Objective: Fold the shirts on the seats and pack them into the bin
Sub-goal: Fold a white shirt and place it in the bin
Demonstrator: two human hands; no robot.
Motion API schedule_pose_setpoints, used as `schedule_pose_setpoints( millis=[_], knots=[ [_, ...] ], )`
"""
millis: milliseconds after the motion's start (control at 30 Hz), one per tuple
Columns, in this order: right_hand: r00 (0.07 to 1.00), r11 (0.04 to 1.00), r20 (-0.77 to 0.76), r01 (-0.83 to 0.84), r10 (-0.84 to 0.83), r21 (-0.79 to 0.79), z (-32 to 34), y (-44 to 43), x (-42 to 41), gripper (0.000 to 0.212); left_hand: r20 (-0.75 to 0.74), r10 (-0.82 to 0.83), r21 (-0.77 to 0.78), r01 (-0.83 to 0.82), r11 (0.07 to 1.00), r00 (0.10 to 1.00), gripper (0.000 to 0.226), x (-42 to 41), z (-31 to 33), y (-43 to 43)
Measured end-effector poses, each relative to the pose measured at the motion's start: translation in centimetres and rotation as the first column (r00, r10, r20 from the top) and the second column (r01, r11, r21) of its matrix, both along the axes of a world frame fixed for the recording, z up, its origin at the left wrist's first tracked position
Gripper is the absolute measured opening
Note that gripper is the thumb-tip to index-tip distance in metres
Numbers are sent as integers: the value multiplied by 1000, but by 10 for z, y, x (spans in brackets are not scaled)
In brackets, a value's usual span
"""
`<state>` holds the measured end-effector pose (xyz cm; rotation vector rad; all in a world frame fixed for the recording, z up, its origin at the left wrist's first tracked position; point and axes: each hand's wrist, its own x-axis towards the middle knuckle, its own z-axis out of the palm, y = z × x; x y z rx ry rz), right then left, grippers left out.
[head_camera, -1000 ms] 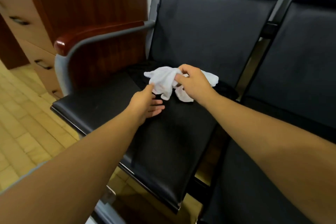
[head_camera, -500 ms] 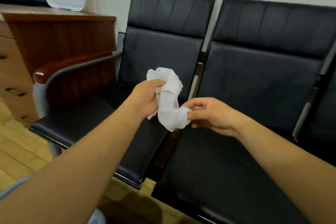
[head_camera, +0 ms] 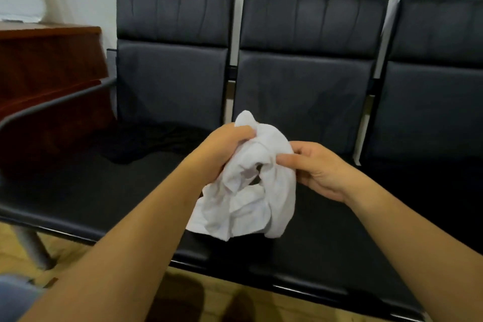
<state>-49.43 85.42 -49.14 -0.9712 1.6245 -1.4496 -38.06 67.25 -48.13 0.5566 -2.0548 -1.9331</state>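
Note:
A crumpled white shirt [head_camera: 251, 191] hangs in the air over the front of the black seats, between the left and middle seat. My left hand [head_camera: 222, 149] grips its upper left part with curled fingers. My right hand [head_camera: 316, 167] pinches its upper right edge between thumb and fingers. A black shirt [head_camera: 146, 141] lies bunched at the back of the left seat [head_camera: 86, 191], hard to tell from the dark leather. No bin is in view.
Three joined black leather seats stand against a pale wall; the middle seat [head_camera: 326, 230] and right seat [head_camera: 431, 117] show. A grey armrest [head_camera: 52, 104] and a wooden cabinet [head_camera: 49, 60] stand at left. Wood floor lies below.
The white shirt was lifted off the left seat and carried right, and now both hands hold it higher and wider, so it hangs partly opened. The view moved back and right.

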Motion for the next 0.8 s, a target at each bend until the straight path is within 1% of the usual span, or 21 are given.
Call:
schedule_pose_setpoints(
  millis=[100, 133, 200, 233, 300, 333, 400, 433, 467, 500, 567, 600, 633, 667, 733, 800],
  knots=[
    [992, 997, 123, 48, -40, -57, -7, 14, -14, 35, 25, -61, -65, 62, 996, 998, 28, -3, -23, 0],
    [988, 997, 144, 59, -51, -53, -10, 17, -18, 30, 19, -66, -70, 67, 995, 998, 28, -2, -26, 1],
    [989, 999, 139, 50, -51, 7, -15, 22, -23, 18, 7, -56, -56, 56, 997, 998, 28, -1, -28, 2],
    [990, 999, 133, 36, -41, 37, -17, 25, -25, 17, 7, -48, -68, 48, 997, 999, 28, -3, -28, 3],
    [991, 998, 129, 33, -40, 53, -19, 29, -30, 27, 8, -44, -128, 45, 991, 999, 26, -5, -27, 6],
    [991, 998, 125, 52, -57, 46, -19, 32, -32, 26, 5, -36, -159, 37, 987, 999, 24, -6, -26, 7],
    [990, 995, 104, 97, -99, 31, -18, 37, -35, 17, -15, -4, -237, 1, 972, 1000, 22, -6, -26, 11],
    [992, 993, 66, 107, -109, 46, -17, 38, -36, 14, -29, 11, -285, -18, 958, 1000, 20, -7, -26, 13],
    [995, 991, -13, 101, -100, 86, -16, 39, -37, 16, -42, 23, -335, -36, 941, 999, 19, -8, -27, 16],
    [988, 984, -133, 96, -77, 149, -16, 40, -36, 21, -52, 28, -379, -46, 924, 998, 19, -9, -26, 18],
    [929, 960, -369, 121, -20, 252, -14, 38, -30, 21, -66, 16, -425, -43, 904, 998, 19, -10, -25, 22],
    [902, 956, -431, 145, -21, 256, -13, 37, -28, 22, -73, 1, -422, -32, 906, 997, 19, -10, -24, 23],
    [894, 960, -446, 161, -44, 228, -11, 35, -27, 25, -81, -15, -401, -19, 916, 997, 19, -8, -23, 23],
    [900, 969, -430, 166, -72, 185, -10, 35, -26, 29, -85, -29, -377, -6, 926, 996, 19, -7, -22, 21],
    [937, 982, -334, 150, -103, 116, -7, 35, -24, 33, -87, -23, -348, -9, 937, 996, 19, -3, -21, 14],
    [967, 989, -224, 135, -119, 59, -5, 35, -24, 41, -77, 73, -330, -95, 939, 994, 17, 1, -22, 2]
  ],
)
